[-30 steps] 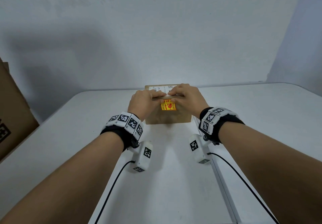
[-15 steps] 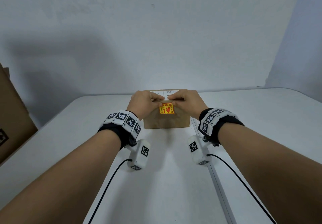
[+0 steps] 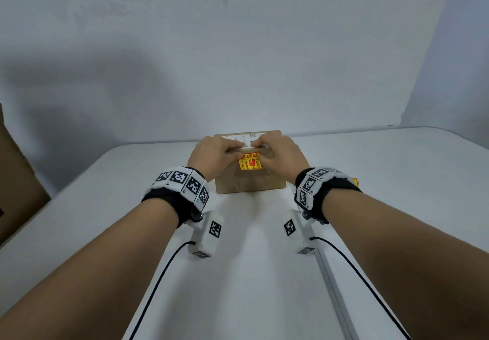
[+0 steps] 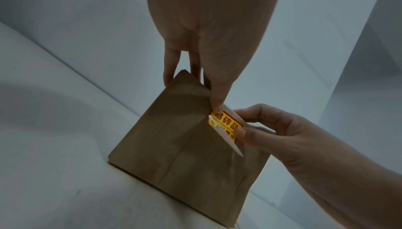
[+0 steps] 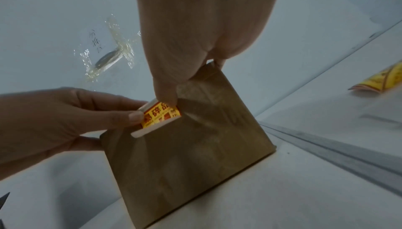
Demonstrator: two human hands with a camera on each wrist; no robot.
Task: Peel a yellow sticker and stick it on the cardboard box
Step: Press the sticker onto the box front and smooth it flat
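Both thumbs pin the yellow sticker (image 3: 250,161) on the cardboard box (image 3: 248,181) front face, under its top edge. Left hand (image 3: 213,158) at 9 o'clock, right hand (image 3: 280,154) at 3, equally near; lower edge unstuck.

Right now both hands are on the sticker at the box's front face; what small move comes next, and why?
Probably press the yellow sticker flat with the thumbs: its lower edge stands off the cardboard box, while the left hand and right hand pin its top.
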